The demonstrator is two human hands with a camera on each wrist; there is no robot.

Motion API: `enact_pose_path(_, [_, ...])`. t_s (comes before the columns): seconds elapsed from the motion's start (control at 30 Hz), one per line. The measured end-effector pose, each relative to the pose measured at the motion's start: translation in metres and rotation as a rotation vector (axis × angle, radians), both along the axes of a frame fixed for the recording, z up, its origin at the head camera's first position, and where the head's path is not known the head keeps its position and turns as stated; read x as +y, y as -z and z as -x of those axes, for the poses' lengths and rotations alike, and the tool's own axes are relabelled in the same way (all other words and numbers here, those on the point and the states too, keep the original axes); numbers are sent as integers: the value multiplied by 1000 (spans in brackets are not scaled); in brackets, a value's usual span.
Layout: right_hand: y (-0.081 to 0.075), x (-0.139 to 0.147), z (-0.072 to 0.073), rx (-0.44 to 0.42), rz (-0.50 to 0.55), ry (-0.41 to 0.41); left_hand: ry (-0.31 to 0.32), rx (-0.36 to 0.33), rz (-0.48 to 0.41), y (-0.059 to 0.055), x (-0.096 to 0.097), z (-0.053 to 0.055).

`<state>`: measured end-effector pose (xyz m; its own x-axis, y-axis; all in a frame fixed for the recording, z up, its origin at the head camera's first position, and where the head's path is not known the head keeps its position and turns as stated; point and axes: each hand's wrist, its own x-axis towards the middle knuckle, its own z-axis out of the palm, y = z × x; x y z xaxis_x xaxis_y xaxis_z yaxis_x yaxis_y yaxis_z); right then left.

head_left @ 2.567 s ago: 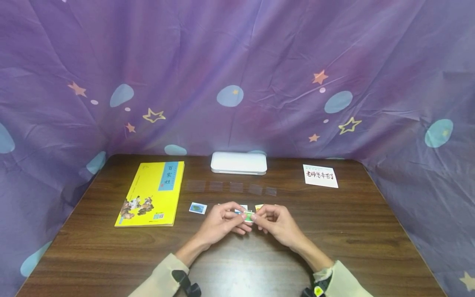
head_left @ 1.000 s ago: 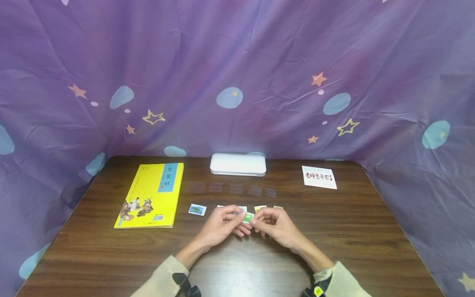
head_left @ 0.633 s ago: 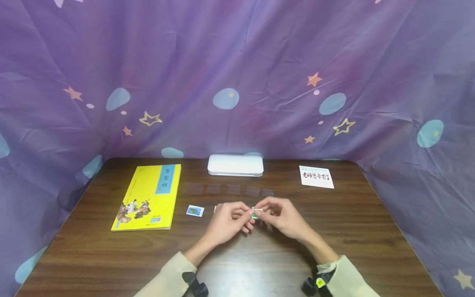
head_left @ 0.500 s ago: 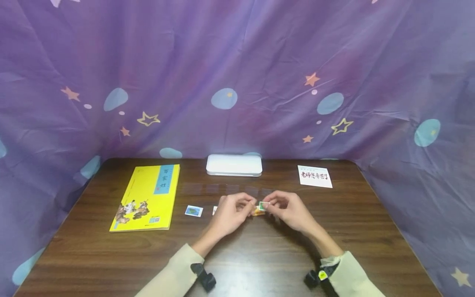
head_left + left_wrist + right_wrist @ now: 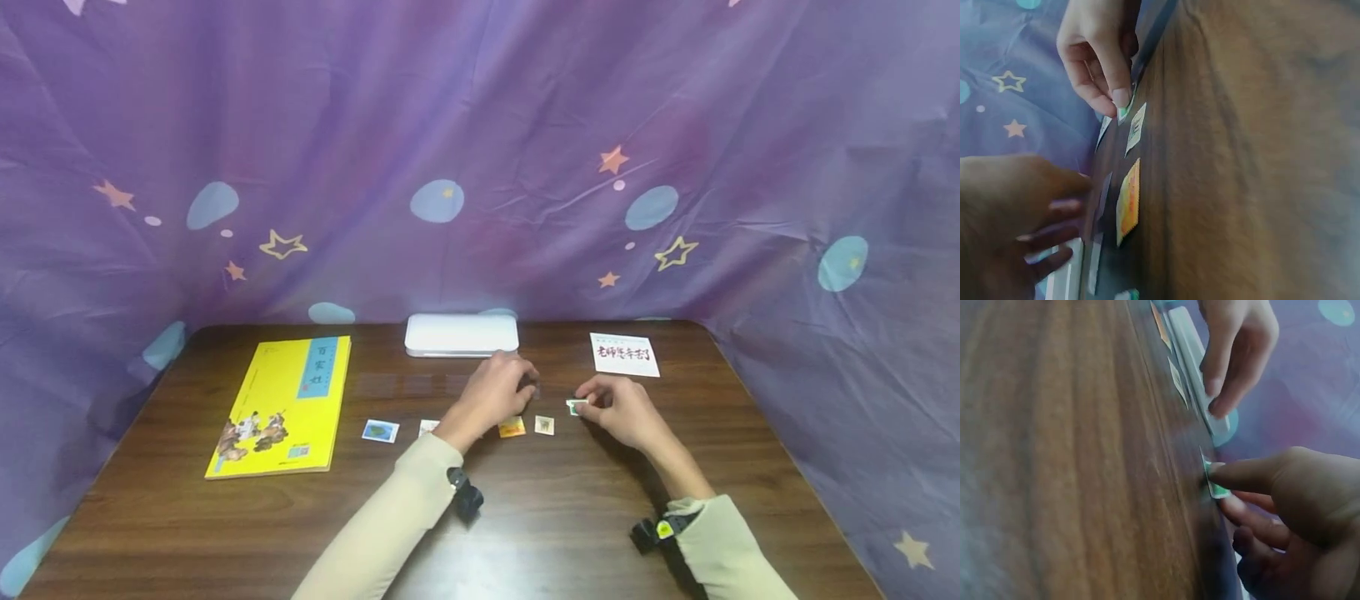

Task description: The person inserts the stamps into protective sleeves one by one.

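pinching a small green stamp [image 5: 1219, 491] between thumb and finger of the right hand [image 5: 621, 410], low over the worktop [image 5: 540, 542], just right of a row of other stamps. impossible to tell about contact between its edge and the wood. holding nothing visible in the left hand [image 5: 491, 392], with fingers loosely bent and a gap between thumb and forefinger in the right wrist view, poised above the right part of a row of clear film pieces [image 5: 417, 384]; too blurred to settle any touch on them. wearing a black camera [image 5: 468, 500] at the left wrist and another at the right, over pale cuffs [image 5: 431, 467].

nearest the green stamp, on its left, find a pale stamp [image 5: 544, 426], then an orange stamp [image 5: 512, 427], both flat and apart. farther left, see a white-edged stamp [image 5: 428, 427] partly hidden by the left forearm, then a blue stamp [image 5: 380, 431] at the row's end.

beyond the film pieces, near the far edge, notice a white case [image 5: 461, 333]; at far right, a white card [image 5: 625, 367] with dark red writing; at left, a yellow book [image 5: 300, 425] with a blue panel. behind everything, see a purple cloth [image 5: 525, 100] patterned with stars and pale blue ovals.
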<state>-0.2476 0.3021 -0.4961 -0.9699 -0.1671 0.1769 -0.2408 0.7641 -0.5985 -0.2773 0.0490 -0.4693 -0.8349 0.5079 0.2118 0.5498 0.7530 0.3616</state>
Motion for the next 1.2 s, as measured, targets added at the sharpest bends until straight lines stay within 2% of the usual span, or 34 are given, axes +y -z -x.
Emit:
enact_pose_path(0.1, [-3,-8,-2,59,-17,-6,-24,13,88,-4,3,4])
enact_pose_path(0.17, [-4,-15,-3,91,-22,-37,-46,-16,109,-6,4,5])
enact_pose_path(0.4, [-5,-38,-11,85,-80,-219,-124,-154,82,-13,7,10])
enact_pose_path(0.5, [-5,-42,-14,82,-98,-224,-114,-162,67,-12,9,10])
enact_pose_path(0.6, [-4,-43,-16,67,-93,-219,-62,-131,35,-9,8,9])
enact_pose_path(0.67, [-4,-43,-17,57,-81,-226,-17,-121,-24,-8,6,7])
enact_pose_path(0.73, [-4,-43,-17,47,-70,-234,24,-126,-122,-6,1,3])
enact_pose_path(0.83, [-4,-43,-16,37,-54,-240,64,-196,-328,-6,-10,-7])
enact_pose_path(0.97, [-5,-45,-14,21,-47,-246,59,-310,-554,-7,-36,-29])
enact_pose_path(1.1, [-4,-46,-15,8,-51,-252,30,-405,-670,-1,-63,-48])
enact_pose_path(1.2, [-3,-46,-16,-2,-62,-244,8,-452,-691,6,-79,-59])
